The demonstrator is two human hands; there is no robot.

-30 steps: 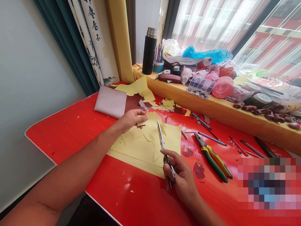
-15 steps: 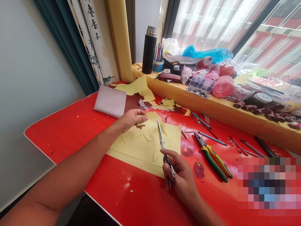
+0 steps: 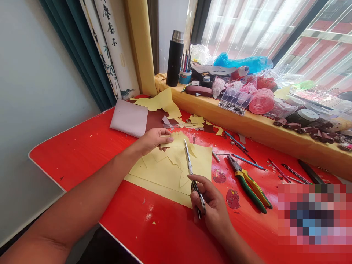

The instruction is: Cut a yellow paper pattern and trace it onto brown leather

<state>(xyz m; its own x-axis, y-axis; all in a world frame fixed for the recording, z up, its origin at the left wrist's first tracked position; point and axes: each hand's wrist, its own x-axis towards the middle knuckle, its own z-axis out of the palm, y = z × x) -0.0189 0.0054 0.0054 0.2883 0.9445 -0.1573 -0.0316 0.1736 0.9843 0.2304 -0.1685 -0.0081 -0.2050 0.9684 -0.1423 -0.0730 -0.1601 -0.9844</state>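
A yellow paper sheet with jagged cuts lies on the red table. My left hand pinches a small yellow paper piece at the sheet's far edge. My right hand grips a pair of metal scissors. Their blades are shut and point away from me over the sheet.
Green-and-yellow pliers, several pencils and red scraps lie to the right. A white folded sheet sits at the back left. The yellow sill holds a black flask, a pen cup and clutter.
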